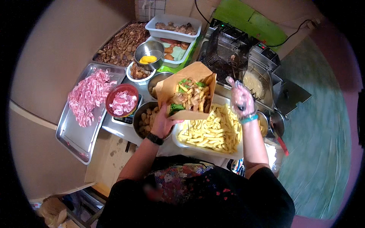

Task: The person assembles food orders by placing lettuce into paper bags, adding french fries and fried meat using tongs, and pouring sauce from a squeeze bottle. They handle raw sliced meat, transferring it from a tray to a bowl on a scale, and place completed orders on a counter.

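My left hand holds a brown cardboard food box from its near left side, tilted over the worktop. Inside the box lie fries, browned meat pieces and green leafy bits. My right hand, in a clear plastic glove, is closed around the dark handle of a black mesh fryer basket. The basket stands tilted up above the left fryer well, and its contents are hard to make out. Below the box and between my arms sits a white tub full of pale fries.
At left, a metal tray carries sliced raw meat; beside it a red bowl rests on a scale. Behind are a steel bowl and a white bin. Oil foams in the right fryer. A red-handled pan stands right.
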`<state>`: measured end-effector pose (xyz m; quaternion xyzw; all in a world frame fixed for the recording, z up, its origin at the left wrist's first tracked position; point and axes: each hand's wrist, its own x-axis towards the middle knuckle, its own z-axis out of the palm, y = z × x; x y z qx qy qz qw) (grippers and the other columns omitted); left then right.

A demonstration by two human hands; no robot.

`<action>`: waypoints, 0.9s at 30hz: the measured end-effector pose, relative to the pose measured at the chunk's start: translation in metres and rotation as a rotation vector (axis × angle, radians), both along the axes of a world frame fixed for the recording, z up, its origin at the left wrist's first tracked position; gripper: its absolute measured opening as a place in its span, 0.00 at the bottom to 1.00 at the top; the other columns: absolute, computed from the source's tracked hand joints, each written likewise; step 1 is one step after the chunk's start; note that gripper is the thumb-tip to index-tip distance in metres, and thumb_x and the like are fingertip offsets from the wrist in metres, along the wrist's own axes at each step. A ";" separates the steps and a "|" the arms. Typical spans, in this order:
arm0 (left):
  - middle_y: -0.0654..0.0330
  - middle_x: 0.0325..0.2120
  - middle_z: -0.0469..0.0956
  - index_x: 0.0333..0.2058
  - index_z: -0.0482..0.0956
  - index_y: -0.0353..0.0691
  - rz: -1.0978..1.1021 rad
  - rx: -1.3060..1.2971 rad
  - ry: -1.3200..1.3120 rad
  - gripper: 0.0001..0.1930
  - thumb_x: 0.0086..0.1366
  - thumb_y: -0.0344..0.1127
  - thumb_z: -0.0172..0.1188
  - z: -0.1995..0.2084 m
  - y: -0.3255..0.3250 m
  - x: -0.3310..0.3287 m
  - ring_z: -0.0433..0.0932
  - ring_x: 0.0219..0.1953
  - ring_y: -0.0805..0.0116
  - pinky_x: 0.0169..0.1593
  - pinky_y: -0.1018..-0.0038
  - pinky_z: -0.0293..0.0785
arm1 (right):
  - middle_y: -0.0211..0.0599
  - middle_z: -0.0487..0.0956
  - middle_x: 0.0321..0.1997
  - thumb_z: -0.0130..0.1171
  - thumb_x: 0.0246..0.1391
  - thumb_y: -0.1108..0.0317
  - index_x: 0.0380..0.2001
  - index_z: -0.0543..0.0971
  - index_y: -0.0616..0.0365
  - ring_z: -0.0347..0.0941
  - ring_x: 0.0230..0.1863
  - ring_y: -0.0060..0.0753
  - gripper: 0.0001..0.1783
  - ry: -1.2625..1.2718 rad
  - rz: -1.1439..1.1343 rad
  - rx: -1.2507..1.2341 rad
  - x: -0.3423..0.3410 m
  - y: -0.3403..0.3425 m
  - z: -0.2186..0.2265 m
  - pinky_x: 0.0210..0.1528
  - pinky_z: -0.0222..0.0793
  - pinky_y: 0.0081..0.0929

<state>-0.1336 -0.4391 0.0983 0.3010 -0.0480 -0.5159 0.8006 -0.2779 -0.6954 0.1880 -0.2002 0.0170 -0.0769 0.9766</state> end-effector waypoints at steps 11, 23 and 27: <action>0.58 0.55 0.52 0.56 0.48 0.46 0.057 0.022 -0.405 0.27 0.63 0.52 0.36 -0.006 0.030 -0.009 0.60 0.53 0.56 0.46 0.59 0.68 | 0.23 0.63 0.13 0.46 0.47 0.76 0.44 0.62 0.71 0.57 0.12 0.15 0.19 0.185 -0.107 0.184 0.062 -0.041 0.000 0.14 0.56 0.11; 0.53 0.53 0.56 0.54 0.51 0.42 0.127 0.020 -0.279 0.28 0.63 0.55 0.32 -0.003 0.050 0.011 0.62 0.51 0.52 0.43 0.56 0.70 | 0.44 0.71 0.24 0.48 0.51 0.49 0.35 0.65 0.72 0.69 0.27 0.38 0.29 0.524 -0.381 -0.184 0.049 -0.025 0.010 0.29 0.69 0.32; 0.53 0.53 0.54 0.54 0.51 0.42 0.259 0.061 -0.265 0.24 0.63 0.49 0.37 -0.003 0.064 0.012 0.62 0.51 0.51 0.42 0.55 0.70 | 0.40 0.74 0.30 0.46 0.50 0.46 0.41 0.70 0.62 0.70 0.31 0.37 0.28 0.588 -0.871 -0.878 -0.004 -0.043 0.022 0.34 0.67 0.34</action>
